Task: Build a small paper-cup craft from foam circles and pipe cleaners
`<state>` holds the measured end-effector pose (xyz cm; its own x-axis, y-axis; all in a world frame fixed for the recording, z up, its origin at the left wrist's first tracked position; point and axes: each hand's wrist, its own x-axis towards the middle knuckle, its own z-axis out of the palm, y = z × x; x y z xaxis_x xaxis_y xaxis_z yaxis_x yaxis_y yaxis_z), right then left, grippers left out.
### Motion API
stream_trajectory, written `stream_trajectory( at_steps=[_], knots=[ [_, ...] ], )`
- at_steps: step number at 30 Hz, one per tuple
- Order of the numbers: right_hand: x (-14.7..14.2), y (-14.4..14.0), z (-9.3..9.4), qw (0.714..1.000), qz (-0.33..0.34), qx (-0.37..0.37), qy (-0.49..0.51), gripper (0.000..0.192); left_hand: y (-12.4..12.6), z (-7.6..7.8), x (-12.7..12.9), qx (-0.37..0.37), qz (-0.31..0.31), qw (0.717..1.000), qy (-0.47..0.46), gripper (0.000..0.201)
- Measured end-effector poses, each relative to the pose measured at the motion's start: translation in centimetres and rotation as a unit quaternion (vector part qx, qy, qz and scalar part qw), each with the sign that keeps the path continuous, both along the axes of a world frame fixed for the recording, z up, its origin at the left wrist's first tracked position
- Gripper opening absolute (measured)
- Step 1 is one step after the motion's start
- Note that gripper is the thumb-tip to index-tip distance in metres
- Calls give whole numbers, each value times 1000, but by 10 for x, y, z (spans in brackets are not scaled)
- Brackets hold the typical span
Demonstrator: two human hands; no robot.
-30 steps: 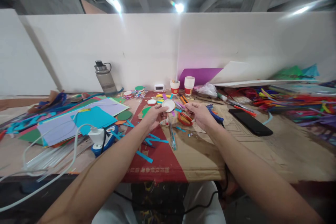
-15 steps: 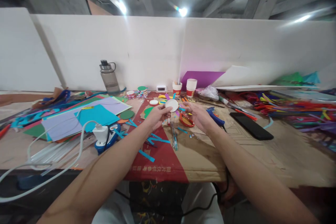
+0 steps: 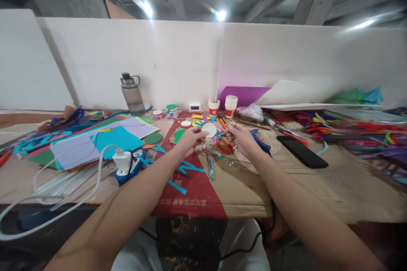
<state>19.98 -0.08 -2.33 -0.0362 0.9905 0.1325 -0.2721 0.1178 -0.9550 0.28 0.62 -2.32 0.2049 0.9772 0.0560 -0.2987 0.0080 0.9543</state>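
Pinched between the thumb and fingers of the left hand (image 3: 190, 139), a small white disc (image 3: 209, 129) is held up just above the table, face toward the camera, with short coloured strips sticking out around its rim. The right hand (image 3: 242, 139) comes in from the right, its fingertips drawn together at the disc's right edge; they seem to nip a thin coloured strip there, though the view is too small to be sure what they hold.

Directly below and just behind the hands lies a red-handled pair of scissors (image 3: 225, 145) on the cardboard table cover (image 3: 241, 186), and a clear pen (image 3: 209, 165) lies nearer, pointing toward the near edge. Blue paper strips (image 3: 182, 173) are scattered to the near left of it. A blue glue gun (image 3: 260, 140) lies just right of the right hand, and a black phone (image 3: 302, 151) further right. On the left, sheets of coloured paper (image 3: 104, 142) are spread out, with a white charger plug (image 3: 121, 160) and its cable in front of them. At the far side against the white partition stand a grey water bottle (image 3: 131, 93) and two paper cups (image 3: 222, 106). A heap of coloured sticks (image 3: 356, 133) fills the far right.
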Motion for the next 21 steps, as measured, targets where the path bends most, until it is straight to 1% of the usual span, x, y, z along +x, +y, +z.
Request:
stream_trajectory(
  at_steps=[3, 6, 8, 11, 14, 17, 19, 21],
  knots=[
    [5, 6, -4, 995, -50, 30, -81, 37, 1, 0, -1, -5, 8, 1000, 5, 39],
    [11, 10, -6, 980, -98, 55, -166, 35, 2, 1, -2, -10, 17, 1000, 6, 36],
    [14, 10, -6, 963, -127, 80, -224, 34, 2, 1, -2, -14, 29, 999, 11, 32],
    [17, 7, -5, 929, -155, 131, -309, 33, 3, 1, -3, -25, 52, 998, 9, 27],
    [20, 5, -5, 886, -195, 158, -389, 33, 5, 1, -4, -33, 73, 997, -13, 21],
    [27, 6, -4, 834, -245, 148, -471, 31, 7, 1, -7, -27, 86, 996, -27, 16],
    [34, 6, -3, 785, -275, 124, -541, 31, 9, 0, -9, -23, 98, 994, -31, 15],
    [41, 5, -1, 729, -301, 73, -610, 32, 11, -1, -10, -19, 106, 994, -31, 15]
  ],
)
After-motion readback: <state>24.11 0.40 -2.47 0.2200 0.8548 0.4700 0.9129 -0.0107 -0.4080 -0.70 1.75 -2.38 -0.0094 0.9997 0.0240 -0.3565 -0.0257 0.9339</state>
